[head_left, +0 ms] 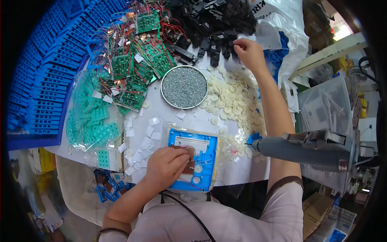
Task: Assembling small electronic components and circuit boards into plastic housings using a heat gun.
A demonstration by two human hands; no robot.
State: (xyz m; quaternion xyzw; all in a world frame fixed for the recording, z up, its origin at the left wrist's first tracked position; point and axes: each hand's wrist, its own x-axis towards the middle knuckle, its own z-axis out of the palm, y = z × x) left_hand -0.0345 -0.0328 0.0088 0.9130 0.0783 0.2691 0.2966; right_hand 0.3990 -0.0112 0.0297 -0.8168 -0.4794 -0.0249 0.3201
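Observation:
In front of me a blue plastic housing (212,161) lies open side up on a clear plastic bag. My left hand (166,166) has its fingers bent over a brown circuit board (188,168) inside the housing, pressing or gripping it. Thin wires run from that board across the housing. Farther off, at the right edge of a heap of black plastic parts (225,20), my right hand (250,54) is closed in a pinch. Its fingertips meet a black plastic part (229,39); how firmly they grip it is hard to see.
A round tin of small metal screws (184,86) stands mid-table, beside cream plastic discs (231,99). Green circuit boards (133,68), blue housings (48,92) and bagged teal keypads (90,121) fill the left. White squares (147,143) lie scattered. An electric screwdriver (302,149) juts in from the right.

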